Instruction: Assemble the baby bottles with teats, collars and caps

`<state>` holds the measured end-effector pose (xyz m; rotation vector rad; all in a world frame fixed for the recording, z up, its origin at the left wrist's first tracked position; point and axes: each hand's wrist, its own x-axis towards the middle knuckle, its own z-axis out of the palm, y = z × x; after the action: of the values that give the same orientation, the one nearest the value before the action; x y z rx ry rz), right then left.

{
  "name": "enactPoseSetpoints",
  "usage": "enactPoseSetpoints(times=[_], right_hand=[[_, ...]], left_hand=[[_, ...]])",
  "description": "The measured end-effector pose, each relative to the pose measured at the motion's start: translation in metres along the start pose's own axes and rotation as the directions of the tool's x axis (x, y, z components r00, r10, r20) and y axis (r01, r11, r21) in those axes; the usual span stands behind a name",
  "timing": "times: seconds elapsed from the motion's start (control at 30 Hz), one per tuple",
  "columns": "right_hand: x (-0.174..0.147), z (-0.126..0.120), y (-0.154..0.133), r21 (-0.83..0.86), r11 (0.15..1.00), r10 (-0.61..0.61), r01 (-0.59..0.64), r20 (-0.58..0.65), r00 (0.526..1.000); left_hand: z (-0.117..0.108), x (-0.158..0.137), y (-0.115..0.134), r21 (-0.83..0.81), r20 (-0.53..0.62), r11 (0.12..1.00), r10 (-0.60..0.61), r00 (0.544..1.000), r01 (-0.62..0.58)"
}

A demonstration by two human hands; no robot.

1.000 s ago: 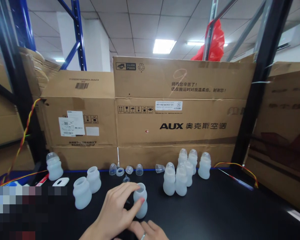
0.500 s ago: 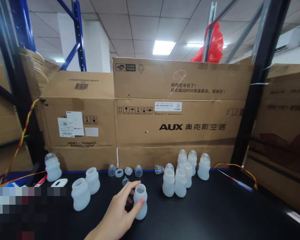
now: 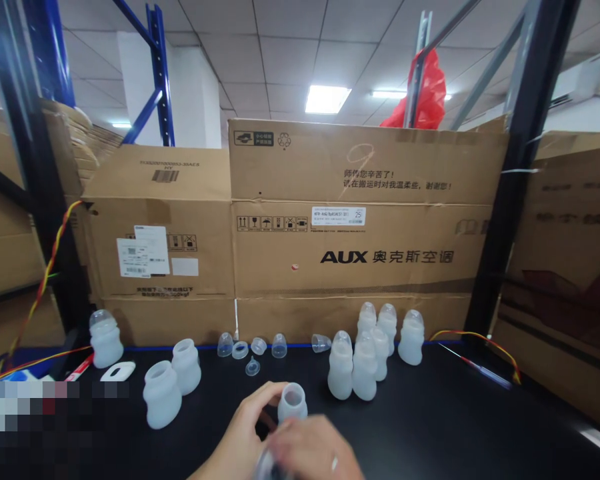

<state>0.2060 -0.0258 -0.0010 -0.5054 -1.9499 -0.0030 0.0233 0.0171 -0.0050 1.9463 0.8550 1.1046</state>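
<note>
An open-topped, frosted baby bottle stands upright in front of me on the black table. My left hand is wrapped round it from the left, its thumb hidden. In front of the bottle, smeared by motion, my right hand covers the bottle's lower part. A clear, greyish piece shows under its fingers, too blurred to name. Behind the bottle lie a clear nipple, a collar ring, another small clear part and clear caps.
Two uncapped bottles stand to the left, with a capped bottle farther back. Several capped bottles are grouped at the right, beside a cap on its side. A screwdriver lies far right. Cardboard walls the back.
My right hand has come in from below, with a blurred clear piece. My left hand and the bottle have shifted slightly right and nearer to me.
</note>
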Motion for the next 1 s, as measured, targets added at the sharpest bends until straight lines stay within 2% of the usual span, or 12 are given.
enactPoseSetpoints(times=[0.07, 0.13, 0.23, 0.33, 0.43, 0.5, 0.6, 0.7, 0.77, 0.83, 1.0], right_hand=[[-0.001, -0.011, 0.007, -0.038, 0.995, 0.087, -0.091, -0.112, 0.990], [0.002, -0.020, 0.011, -0.043, 0.975, 0.207, -0.217, -0.168, 0.964], [0.009, -0.026, 0.013, 0.017, 0.953, 0.304, -0.304, -0.052, 0.951], [0.012, -0.027, 0.012, 0.067, 0.935, 0.348, -0.348, 0.018, 0.937], [0.010, -0.027, 0.012, 0.120, 0.919, 0.376, -0.376, 0.022, 0.926], [0.005, -0.029, 0.013, 0.174, 0.884, 0.440, -0.434, 0.010, 0.898], [0.000, -0.032, 0.016, 0.329, 0.776, 0.560, -0.538, 0.033, 0.828], [0.000, -0.035, 0.018, 0.560, 0.606, 0.607, -0.565, 0.134, 0.783], [0.003, -0.036, 0.018, 0.683, 0.488, 0.607, -0.543, 0.181, 0.773], [0.008, -0.037, 0.018, 0.745, 0.416, 0.600, -0.522, 0.207, 0.773], [0.013, -0.040, 0.017, 0.794, 0.290, 0.582, -0.534, 0.296, 0.757]], left_hand=[[0.001, 0.000, 0.000, -0.008, 0.060, 1.000, 0.013, 0.998, -0.012], [0.002, 0.000, 0.003, -0.010, 0.134, 1.000, 0.001, 0.991, 0.001], [0.005, 0.001, 0.004, -0.051, 0.215, 0.998, -0.018, 0.976, 0.030], [0.009, 0.000, -0.004, -0.099, 0.200, 0.993, -0.039, 0.979, 0.060], [0.013, -0.003, -0.016, -0.165, 0.138, 0.982, -0.072, 0.988, 0.095], [0.013, -0.005, -0.019, -0.213, 0.087, 0.972, -0.081, 0.993, 0.097], [0.007, -0.007, -0.007, -0.346, 0.064, 0.933, -0.076, 0.995, 0.094], [-0.001, -0.005, 0.012, -0.481, 0.179, 0.854, -0.126, 0.976, 0.199], [-0.005, -0.005, 0.020, -0.548, 0.261, 0.773, -0.205, 0.943, 0.319], [-0.007, -0.006, 0.022, -0.607, 0.303, 0.677, -0.286, 0.909, 0.416], [-0.001, -0.007, 0.005, -0.679, 0.374, 0.530, -0.347, 0.860, 0.508]])
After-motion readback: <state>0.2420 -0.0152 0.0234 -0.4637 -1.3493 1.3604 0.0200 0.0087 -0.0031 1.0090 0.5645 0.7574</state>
